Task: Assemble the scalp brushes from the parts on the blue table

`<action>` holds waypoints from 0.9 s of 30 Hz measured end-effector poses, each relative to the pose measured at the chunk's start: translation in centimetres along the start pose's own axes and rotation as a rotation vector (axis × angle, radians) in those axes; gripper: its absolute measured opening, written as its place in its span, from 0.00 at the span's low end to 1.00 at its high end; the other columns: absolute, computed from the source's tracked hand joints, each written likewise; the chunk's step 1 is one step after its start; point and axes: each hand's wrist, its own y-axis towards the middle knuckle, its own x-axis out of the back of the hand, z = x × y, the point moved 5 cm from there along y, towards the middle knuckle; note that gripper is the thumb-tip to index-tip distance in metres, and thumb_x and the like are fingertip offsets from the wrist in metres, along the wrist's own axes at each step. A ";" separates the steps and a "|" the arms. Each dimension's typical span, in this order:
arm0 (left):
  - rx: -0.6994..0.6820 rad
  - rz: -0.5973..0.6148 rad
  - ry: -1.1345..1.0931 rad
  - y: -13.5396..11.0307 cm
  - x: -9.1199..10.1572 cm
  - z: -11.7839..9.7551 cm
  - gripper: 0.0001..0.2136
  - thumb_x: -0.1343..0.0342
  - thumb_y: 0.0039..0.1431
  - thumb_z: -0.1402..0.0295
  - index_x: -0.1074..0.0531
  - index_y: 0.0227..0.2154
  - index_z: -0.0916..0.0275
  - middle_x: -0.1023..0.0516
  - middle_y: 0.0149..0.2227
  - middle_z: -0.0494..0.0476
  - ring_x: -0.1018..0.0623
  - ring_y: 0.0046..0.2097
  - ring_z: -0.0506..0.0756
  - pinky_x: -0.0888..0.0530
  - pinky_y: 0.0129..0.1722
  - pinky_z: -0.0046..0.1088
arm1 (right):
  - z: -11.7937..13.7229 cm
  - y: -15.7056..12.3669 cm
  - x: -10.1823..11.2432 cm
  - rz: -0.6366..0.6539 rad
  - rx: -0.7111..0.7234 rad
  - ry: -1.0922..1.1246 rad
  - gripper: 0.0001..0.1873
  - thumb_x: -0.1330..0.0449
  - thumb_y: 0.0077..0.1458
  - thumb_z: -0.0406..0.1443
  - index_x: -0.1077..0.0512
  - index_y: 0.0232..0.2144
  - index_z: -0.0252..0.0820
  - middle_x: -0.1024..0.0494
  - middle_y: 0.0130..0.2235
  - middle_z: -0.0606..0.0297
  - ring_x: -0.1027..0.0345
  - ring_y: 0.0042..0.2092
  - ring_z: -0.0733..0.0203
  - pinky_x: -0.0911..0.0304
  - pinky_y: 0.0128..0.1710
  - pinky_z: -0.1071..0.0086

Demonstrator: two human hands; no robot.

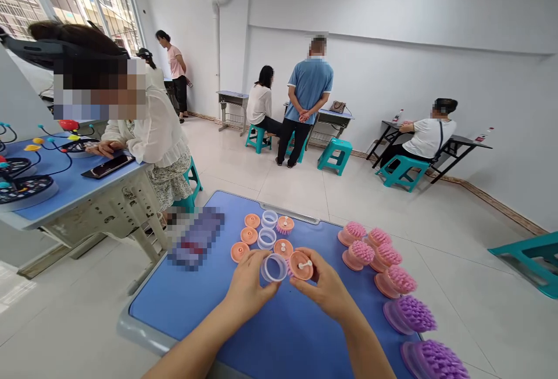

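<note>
My left hand (pixel 250 281) grips a transparent plastic ring (pixel 274 267) by its side, over the blue tabletop (pixel 244 309). My right hand (pixel 325 289) holds a salmon-pink plastic disc (pixel 300 265) with a white peg at its centre, right beside the ring and apparently touching it. Nearby on the table lie several loose pink discs (pixel 249 235), two more transparent rings (pixel 267 238) and a pink bristled brush head (pixel 285 225). Pink silicone brushes (pixel 357 254) and purple ones (pixel 410 315) stand in a line beyond the table's right edge.
A pixelated object (pixel 196 238) lies on the table's left. A seated person (pixel 148 135) works at a blue table (pixel 56 187) on the left, with a phone (pixel 107 165) on it. Further people, desks and teal stools (pixel 335 155) stand across the tiled room.
</note>
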 end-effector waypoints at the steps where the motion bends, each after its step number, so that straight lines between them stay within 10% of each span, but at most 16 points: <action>1: 0.009 0.009 -0.043 0.0 0.0 -0.1 0.16 0.43 0.43 0.74 0.33 0.39 0.60 0.25 0.42 0.58 0.28 0.45 0.59 0.32 0.45 0.37 | -0.1 0.0 0.0 -0.005 -0.008 0.041 0.23 0.38 0.42 0.35 0.37 0.44 0.42 0.26 0.39 0.64 0.31 0.39 0.58 0.34 0.39 0.66; 27: 0.111 0.162 -0.960 -0.6 -0.9 -0.3 0.21 0.37 0.44 0.62 0.37 0.40 0.63 0.29 0.38 0.55 0.28 0.40 0.54 0.33 0.39 0.30 | -0.1 -0.5 -0.3 -0.117 0.058 0.364 0.26 0.34 0.39 0.41 0.32 0.43 0.46 0.26 0.45 0.58 0.32 0.45 0.51 0.34 0.44 0.60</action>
